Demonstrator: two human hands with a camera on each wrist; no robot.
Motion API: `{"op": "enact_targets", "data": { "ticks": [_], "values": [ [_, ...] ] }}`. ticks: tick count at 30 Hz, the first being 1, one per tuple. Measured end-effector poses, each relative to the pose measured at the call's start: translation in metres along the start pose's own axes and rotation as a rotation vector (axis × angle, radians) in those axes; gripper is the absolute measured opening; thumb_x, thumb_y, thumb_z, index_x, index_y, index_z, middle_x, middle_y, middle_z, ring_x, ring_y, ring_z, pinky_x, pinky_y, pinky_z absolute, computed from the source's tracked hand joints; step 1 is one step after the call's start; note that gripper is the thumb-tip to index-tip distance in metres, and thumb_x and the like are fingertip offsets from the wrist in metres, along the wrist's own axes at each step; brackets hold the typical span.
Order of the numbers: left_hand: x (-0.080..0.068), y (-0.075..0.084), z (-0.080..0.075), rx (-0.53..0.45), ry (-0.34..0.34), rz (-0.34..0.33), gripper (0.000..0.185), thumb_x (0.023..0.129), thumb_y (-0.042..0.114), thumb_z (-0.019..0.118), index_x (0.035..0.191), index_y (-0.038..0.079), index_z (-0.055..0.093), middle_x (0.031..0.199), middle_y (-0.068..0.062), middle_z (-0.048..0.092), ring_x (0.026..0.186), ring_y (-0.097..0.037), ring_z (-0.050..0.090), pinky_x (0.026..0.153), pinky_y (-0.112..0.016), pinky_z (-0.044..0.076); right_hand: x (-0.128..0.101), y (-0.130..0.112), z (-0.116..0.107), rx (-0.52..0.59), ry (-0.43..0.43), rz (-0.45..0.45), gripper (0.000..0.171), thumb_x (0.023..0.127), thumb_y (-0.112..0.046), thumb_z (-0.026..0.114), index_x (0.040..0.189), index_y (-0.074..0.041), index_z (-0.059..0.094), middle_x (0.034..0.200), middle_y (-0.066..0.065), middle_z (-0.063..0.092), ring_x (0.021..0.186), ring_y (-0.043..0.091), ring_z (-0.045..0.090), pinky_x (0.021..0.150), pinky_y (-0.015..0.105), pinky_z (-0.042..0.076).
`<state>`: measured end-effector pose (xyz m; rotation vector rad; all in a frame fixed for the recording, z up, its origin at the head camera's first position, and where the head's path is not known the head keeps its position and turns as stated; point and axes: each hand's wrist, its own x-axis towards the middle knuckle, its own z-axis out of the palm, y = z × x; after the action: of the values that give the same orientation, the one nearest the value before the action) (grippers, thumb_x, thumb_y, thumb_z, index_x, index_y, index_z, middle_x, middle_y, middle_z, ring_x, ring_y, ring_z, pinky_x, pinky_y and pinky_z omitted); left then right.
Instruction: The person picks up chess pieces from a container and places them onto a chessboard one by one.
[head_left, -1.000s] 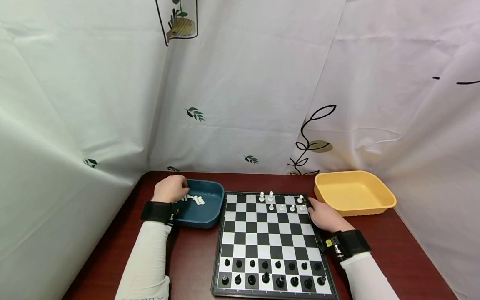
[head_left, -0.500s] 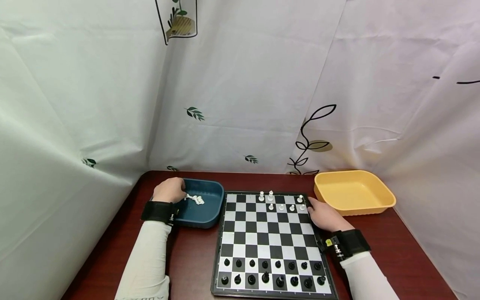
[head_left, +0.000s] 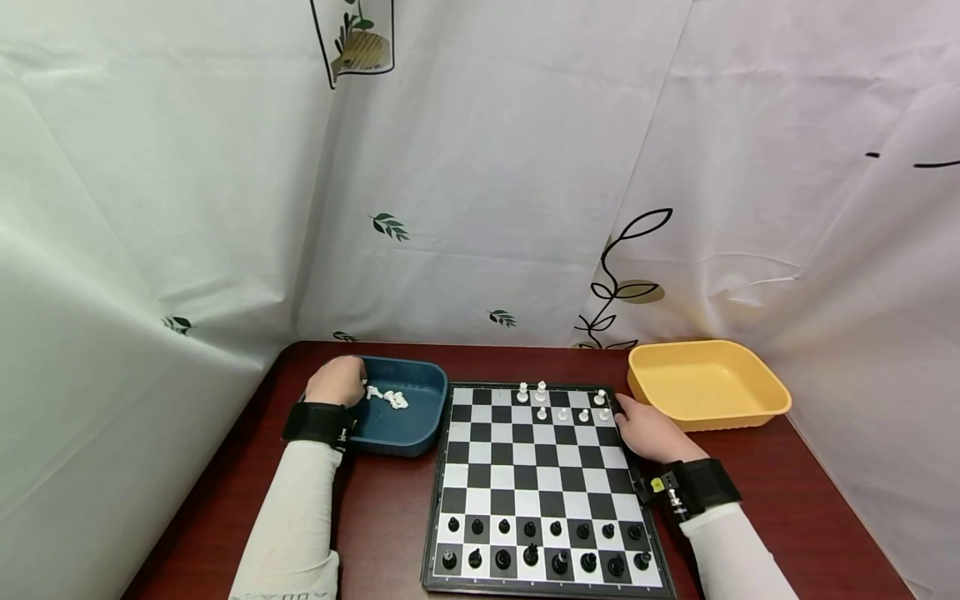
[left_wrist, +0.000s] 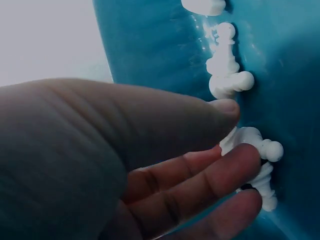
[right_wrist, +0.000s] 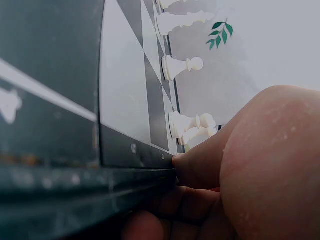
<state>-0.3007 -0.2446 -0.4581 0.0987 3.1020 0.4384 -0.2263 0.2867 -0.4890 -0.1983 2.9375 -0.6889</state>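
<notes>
My left hand [head_left: 358, 385] reaches into the blue tray [head_left: 420, 437], where several white chess pieces [head_left: 390, 397] lie in a heap. In the left wrist view the left hand [left_wrist: 239, 131] has thumb and forefinger closed around a white piece [left_wrist: 252, 139] at the edge of that heap. My right hand [head_left: 627, 410] lies at the right edge of the chessboard [head_left: 525, 479], near its far corner. Its thumb [right_wrist: 192, 161] presses on the board's rim [right_wrist: 130, 155] with fingers curled below. Several white pieces [head_left: 542, 390] stand on the far rows and black pieces [head_left: 531, 552] fill the two near rows.
An empty yellow tray [head_left: 705, 387] stands right of the board at the back. White printed sheets close in the brown table [head_left: 382, 517] on three sides. Both forearms in white sleeves rest on the table beside the board.
My left hand has drawn slightly to the left inside the blue tray, uncovering more of the white pieces. The right hand and the board have not moved.
</notes>
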Motion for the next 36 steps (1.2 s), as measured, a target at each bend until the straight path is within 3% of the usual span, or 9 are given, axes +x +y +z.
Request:
{"op": "enact_targets", "data": {
  "ticks": [10,18,24,31,34,36],
  "values": [
    [0.0021,-0.0008,0.0026,0.009,0.026,0.015,0.006,0.096,0.004,0.077,0.101,0.001,0.078,0.105,-0.018,0.076,0.090,-0.035,0.070,0.083,-0.059,0.062,0.0003,0.0016,0.0010,0.005,0.004,-0.006,0.053,0.114,-0.012,0.047,0.158,0.017,0.044,0.153,0.038,0.057,0.139,0.051,0.059,0.115,0.068,0.046],
    [0.0014,0.0001,0.0007,0.006,0.047,0.022,0.007,0.099,0.004,0.073,0.093,0.003,0.076,0.090,-0.014,0.073,0.074,-0.029,0.065,0.066,-0.051,0.058,0.0007,0.0025,0.0015,-0.001,0.007,-0.018,0.053,0.114,-0.012,0.047,0.158,0.017,0.044,0.152,0.038,0.057,0.140,0.052,0.059,0.115,0.068,0.046],
    [0.0044,-0.0006,-0.0004,0.004,0.092,0.053,0.028,0.101,0.003,0.067,0.073,0.011,0.066,0.071,-0.007,0.055,0.065,-0.025,0.047,0.057,-0.043,0.041,0.0009,0.0025,0.0015,-0.004,0.010,-0.022,0.052,0.114,-0.011,0.047,0.158,0.017,0.044,0.152,0.039,0.057,0.139,0.052,0.059,0.115,0.069,0.046],
    [0.0051,-0.0023,-0.0030,0.005,0.128,0.084,0.045,0.101,0.004,0.066,0.063,0.019,0.046,0.068,0.003,0.027,0.065,-0.021,0.032,0.056,-0.040,0.029,0.0009,0.0008,0.0009,0.001,-0.005,0.004,0.054,0.114,-0.012,0.047,0.159,0.018,0.043,0.154,0.039,0.055,0.141,0.052,0.057,0.116,0.069,0.044],
    [0.0045,-0.0012,-0.0048,0.002,0.146,0.101,0.042,0.101,0.005,0.066,0.065,0.018,0.049,0.067,0.003,0.028,0.065,-0.021,0.032,0.056,-0.040,0.029,0.0009,0.0006,0.0011,0.006,-0.009,0.014,0.054,0.115,-0.012,0.047,0.159,0.017,0.042,0.154,0.038,0.055,0.141,0.052,0.058,0.116,0.069,0.044],
    [0.0040,-0.0005,-0.0059,-0.002,0.159,0.107,0.032,0.101,0.005,0.067,0.071,0.015,0.060,0.067,0.001,0.039,0.065,-0.022,0.038,0.057,-0.042,0.032,0.0012,0.0007,0.0014,0.006,-0.009,0.015,0.054,0.115,-0.012,0.047,0.159,0.017,0.042,0.154,0.038,0.056,0.141,0.051,0.058,0.116,0.069,0.045]
  ]
}}
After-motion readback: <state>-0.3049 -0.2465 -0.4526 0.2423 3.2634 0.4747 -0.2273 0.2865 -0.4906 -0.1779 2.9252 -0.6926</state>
